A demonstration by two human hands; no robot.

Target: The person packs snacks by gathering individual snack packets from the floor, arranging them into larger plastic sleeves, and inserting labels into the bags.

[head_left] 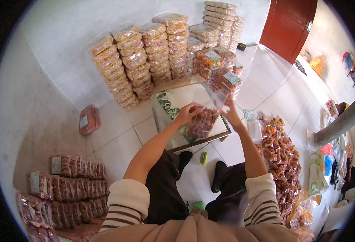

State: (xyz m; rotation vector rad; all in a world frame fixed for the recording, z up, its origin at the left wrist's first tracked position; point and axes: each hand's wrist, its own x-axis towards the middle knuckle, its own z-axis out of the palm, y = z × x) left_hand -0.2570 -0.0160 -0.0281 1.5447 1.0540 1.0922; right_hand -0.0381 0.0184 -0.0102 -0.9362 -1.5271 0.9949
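A clear plastic bag with reddish-brown snack pieces (201, 124) stands on a low table (172, 141) with a green and white top. My left hand (188, 113) is closed on the upper left edge of the bag. My right hand (229, 111) pinches the bag's open top at the right, where the clear plastic sticks up. Behind the bag, at the table's far right corner, are packed bundles with pale labels (226, 79).
Tall stacks of packed snacks (151, 52) line the back wall. Small filled bags (280, 161) lie heaped on the floor at the right. Rows of packs (78, 183) lie at lower left, one pack (90, 119) beside the wall. A green cutter-like object (204, 158) lies between the feet.
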